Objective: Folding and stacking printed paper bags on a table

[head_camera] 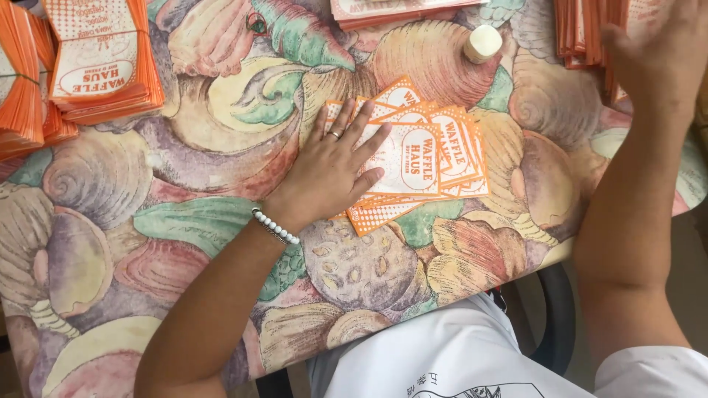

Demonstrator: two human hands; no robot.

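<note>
Fanned out near the middle of the desk point(184, 158), a loose spread of orange-and-white paper sleeves point(424, 158), overlapping one another at slightly different angles, printed faces up, dotted orange borders showing at the edges. Pressed flat on the left part of that spread, the left hand point(332, 169), open, fingers stretched and slightly splayed, palm down on the paper, gripping nothing; a ring on one finger and a white beaded bracelet point(276, 227) at the wrist. Raised at the upper right corner, the right hand point(656, 51), open with fingers extended, blurred, just at or above a stack of orange sleeves point(590, 29) lying at the desk's far right edge; contact with that stack impossible to tell. Just beyond the fanned spread, toward the far side, a small cream-coloured cylindrical cap or stopper point(482, 43), standing upright and apart from the paper. Further along the top edge, another flat pile of sleeves point(391, 11), only partly in view. At the upper left, a thick stack of the same sleeves point(99, 59), printed face up, with more orange bundles point(22, 96) right beside it at the left border. Beneath everything, a desk covering printed with large shells and fruit in muted pinks, greens and yellows. At the bottom, a white garment point(442, 354) against the desk's near edge.
</note>
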